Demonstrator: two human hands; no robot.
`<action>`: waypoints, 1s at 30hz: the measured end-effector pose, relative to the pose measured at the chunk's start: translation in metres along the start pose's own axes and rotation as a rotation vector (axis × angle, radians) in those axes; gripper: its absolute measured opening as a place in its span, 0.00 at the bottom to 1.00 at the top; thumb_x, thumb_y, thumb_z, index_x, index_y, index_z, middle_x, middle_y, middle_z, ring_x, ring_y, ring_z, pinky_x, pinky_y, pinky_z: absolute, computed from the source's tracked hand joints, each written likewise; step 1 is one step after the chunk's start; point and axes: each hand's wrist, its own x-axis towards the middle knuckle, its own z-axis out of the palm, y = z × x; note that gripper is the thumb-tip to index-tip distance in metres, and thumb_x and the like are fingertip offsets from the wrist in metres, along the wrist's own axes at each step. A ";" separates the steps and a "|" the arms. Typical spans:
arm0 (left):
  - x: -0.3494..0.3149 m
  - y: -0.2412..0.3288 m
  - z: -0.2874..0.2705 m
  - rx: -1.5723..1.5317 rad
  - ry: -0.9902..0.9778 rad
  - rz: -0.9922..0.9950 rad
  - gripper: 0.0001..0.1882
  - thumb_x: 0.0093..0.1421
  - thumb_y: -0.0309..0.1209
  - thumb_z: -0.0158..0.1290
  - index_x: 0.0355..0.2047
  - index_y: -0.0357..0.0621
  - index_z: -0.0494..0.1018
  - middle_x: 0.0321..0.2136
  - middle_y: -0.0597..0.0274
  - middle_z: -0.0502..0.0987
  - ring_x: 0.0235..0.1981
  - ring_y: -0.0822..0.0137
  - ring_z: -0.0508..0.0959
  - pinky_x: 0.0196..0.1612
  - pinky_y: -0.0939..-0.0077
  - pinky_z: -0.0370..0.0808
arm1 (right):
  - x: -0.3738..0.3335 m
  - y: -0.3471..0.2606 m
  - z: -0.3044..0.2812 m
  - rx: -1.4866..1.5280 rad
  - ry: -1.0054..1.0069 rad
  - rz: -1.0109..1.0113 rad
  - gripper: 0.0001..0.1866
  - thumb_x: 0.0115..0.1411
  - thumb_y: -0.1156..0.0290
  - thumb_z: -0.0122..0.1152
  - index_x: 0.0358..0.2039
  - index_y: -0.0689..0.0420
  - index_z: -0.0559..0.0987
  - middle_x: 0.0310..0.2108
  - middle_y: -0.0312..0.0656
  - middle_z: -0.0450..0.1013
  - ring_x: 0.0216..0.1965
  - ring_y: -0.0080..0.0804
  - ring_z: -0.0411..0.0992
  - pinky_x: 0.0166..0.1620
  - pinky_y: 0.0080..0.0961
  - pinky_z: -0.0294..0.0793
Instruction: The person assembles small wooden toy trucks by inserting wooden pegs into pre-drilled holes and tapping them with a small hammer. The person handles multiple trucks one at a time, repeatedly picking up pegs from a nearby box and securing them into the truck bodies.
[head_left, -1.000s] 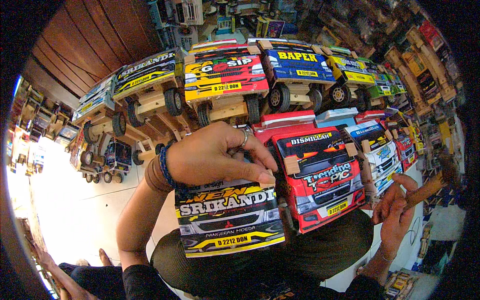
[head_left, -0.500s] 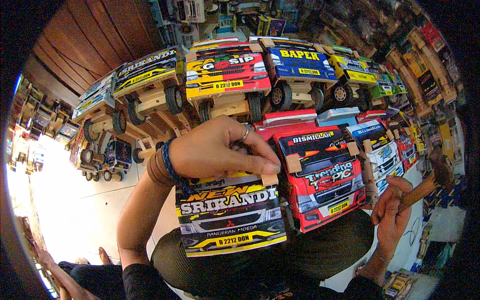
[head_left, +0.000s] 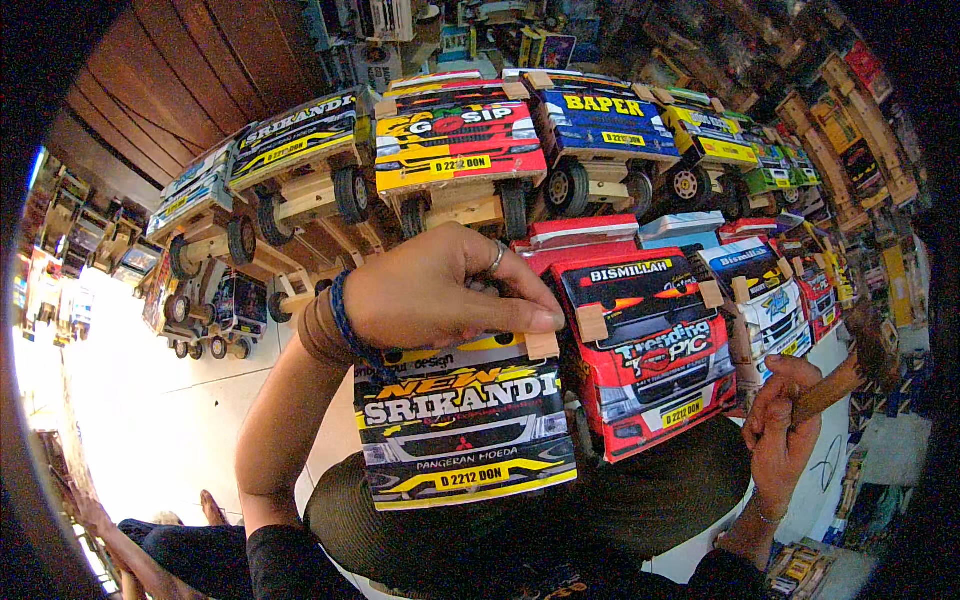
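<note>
My left hand point(head_left: 450, 285) reaches over a black and yellow toy truck point(head_left: 465, 430). Its thumb and forefinger are pinched on a small wooden tab point(head_left: 541, 346) at the truck's upper right front corner. The rest of that truck's top is hidden under the hand. My right hand point(head_left: 783, 420) is closed round the wooden handle of a hammer point(head_left: 826, 392); its dark head is blurred and points to the upper right. Beside the black truck stands a red toy truck point(head_left: 655, 370), with similar wooden tabs at both upper front corners.
More toy trucks line up behind, among them a red and yellow one point(head_left: 460, 150) and a blue one point(head_left: 605, 125), on wooden frames with black wheels. A white truck point(head_left: 765, 305) stands right of the red one. Another person's arm point(head_left: 115, 545) shows at lower left.
The view has shifted slightly. My left hand keeps its pinch on the wooden tab, and my right hand still grips the hammer, its fingers a little more closed.
</note>
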 end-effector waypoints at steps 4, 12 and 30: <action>0.003 -0.005 0.001 0.096 -0.005 0.099 0.14 0.61 0.37 0.59 0.41 0.40 0.81 0.28 0.68 0.80 0.24 0.81 0.74 0.28 0.84 0.71 | 0.001 -0.003 -0.003 -0.031 -0.062 0.018 0.16 0.66 0.63 0.52 0.51 0.57 0.72 0.23 0.29 0.61 0.19 0.14 0.57 0.20 0.14 0.55; 0.000 -0.002 0.005 0.196 0.025 0.188 0.15 0.61 0.38 0.59 0.41 0.39 0.80 0.32 0.61 0.82 0.35 0.76 0.77 0.42 0.79 0.74 | 0.002 -0.011 0.000 -0.049 -0.083 0.064 0.15 0.65 0.67 0.52 0.50 0.58 0.72 0.25 0.29 0.63 0.21 0.14 0.58 0.23 0.14 0.56; 0.000 -0.002 0.009 0.202 0.050 0.250 0.14 0.61 0.39 0.59 0.39 0.41 0.81 0.30 0.61 0.82 0.33 0.76 0.77 0.37 0.78 0.73 | 0.025 -0.051 0.003 -0.454 -0.386 0.046 0.20 0.54 0.66 0.65 0.47 0.58 0.77 0.31 0.46 0.78 0.32 0.45 0.76 0.39 0.36 0.72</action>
